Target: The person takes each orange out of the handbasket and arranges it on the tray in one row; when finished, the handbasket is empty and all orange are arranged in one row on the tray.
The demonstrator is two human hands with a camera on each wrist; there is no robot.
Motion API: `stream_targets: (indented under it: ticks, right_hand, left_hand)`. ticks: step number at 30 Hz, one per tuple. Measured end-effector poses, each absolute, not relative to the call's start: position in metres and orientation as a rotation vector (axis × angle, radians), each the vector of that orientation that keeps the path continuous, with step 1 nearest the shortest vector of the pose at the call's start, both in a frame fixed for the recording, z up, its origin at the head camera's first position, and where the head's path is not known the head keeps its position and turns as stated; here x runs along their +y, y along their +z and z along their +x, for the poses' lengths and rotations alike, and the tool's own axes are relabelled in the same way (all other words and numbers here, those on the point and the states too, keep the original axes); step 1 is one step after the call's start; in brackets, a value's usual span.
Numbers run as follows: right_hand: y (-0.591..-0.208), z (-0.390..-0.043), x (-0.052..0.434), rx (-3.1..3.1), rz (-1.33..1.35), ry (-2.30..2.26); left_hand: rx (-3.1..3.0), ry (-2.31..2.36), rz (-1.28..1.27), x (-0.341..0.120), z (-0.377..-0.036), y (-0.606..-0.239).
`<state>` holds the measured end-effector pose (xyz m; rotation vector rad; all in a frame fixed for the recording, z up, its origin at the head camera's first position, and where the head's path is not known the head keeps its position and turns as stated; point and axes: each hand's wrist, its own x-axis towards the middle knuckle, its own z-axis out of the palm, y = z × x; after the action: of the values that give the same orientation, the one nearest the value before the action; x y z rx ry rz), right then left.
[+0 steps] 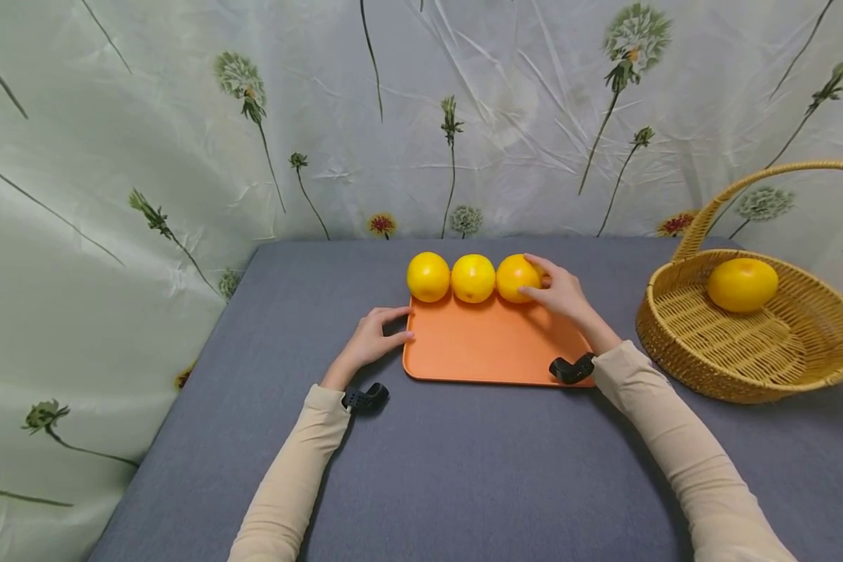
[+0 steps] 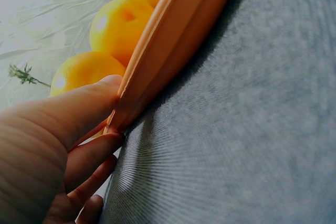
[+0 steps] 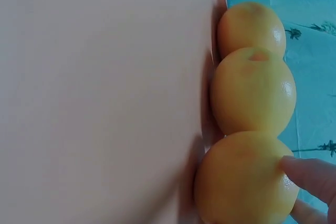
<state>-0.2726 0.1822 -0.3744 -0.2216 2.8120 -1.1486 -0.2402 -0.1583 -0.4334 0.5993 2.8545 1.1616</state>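
An orange rectangular tray [image 1: 488,343] lies on the table. Three yellow-orange oranges stand in a row along its far edge: the left orange [image 1: 428,277], the middle orange [image 1: 474,279] and the right orange [image 1: 518,278]. My right hand [image 1: 560,293] holds the right orange from its right side, fingertips on its skin in the right wrist view. At the tray's left edge, my left hand [image 1: 374,337] pinches the rim, its thumb [image 2: 86,103] near the left orange and its other fingers lower down the side.
A wicker basket [image 1: 674,367] with a tall handle stands on the right, another orange [image 1: 742,285] inside it. Grey-blue cloth [image 1: 464,468] covers the table. Behind and to the left hangs a pale curtain [image 1: 365,156] with a dandelion print.
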Motion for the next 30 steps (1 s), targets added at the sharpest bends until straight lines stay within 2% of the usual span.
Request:
stream_targets:
  ticks: [18,30]
  right_hand:
    - [-0.372,-0.269,0.189,2.708,-0.363,-1.171]
    - [-0.360,-0.264,0.205,2.698,-0.356,-1.115]
  left_hand:
    - [2.851,1.155,0.597,-0.158,-0.240,-0.434]
    - [2.859,1.156,0.594,-0.158,-0.241,-0.435]
